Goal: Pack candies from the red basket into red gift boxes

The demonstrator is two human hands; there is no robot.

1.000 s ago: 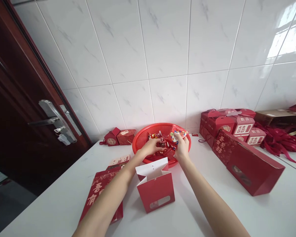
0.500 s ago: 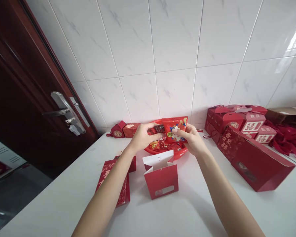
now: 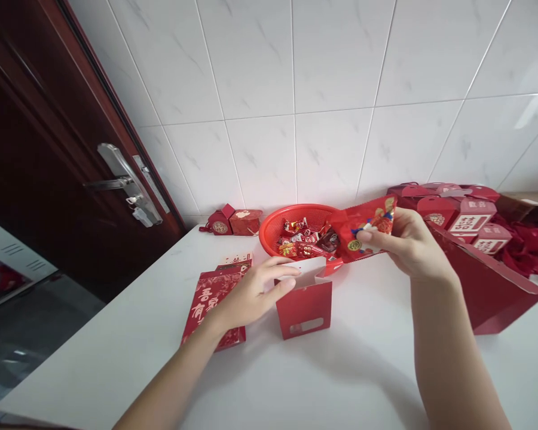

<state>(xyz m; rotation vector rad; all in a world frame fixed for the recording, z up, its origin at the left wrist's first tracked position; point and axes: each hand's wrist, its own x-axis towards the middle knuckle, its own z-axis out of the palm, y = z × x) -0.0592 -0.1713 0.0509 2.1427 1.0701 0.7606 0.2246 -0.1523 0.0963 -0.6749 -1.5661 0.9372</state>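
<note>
Seen from the head camera, a person's right hand point(image 3: 407, 242) holds a red snack packet point(image 3: 367, 230) right of the frame's centre, the grip pinched firmly along its right end, thumb across the printed front. The packet overlaps the right side of a red basket point(image 3: 269, 230), where small wrapped sweets point(image 3: 302, 239) lie heaped. Just below the basket in the frame, a red box point(image 3: 303, 310) stands upright, its top unfolded. The left hand point(image 3: 257, 289) reaches across the left of that mouth, thumb and fingers slightly parted; whether its grip has hold of the rim cannot be told from this angle. The packet is outside the box, to the upper right of its mouth.

The step in hand appears to be bringing packet and box together. Putting the one into the other would call for the left hand to steady the rim and widen the mouth, and the right to turn the packet narrow end down.

A printed box point(image 3: 215, 304) lies on the white surface point(image 3: 363, 382) at centre left; a larger red carton point(image 3: 484, 286) sits at lower right, with smaller boxes point(image 3: 470, 218) and dark red ribbon point(image 3: 526, 245) beyond it.
</note>
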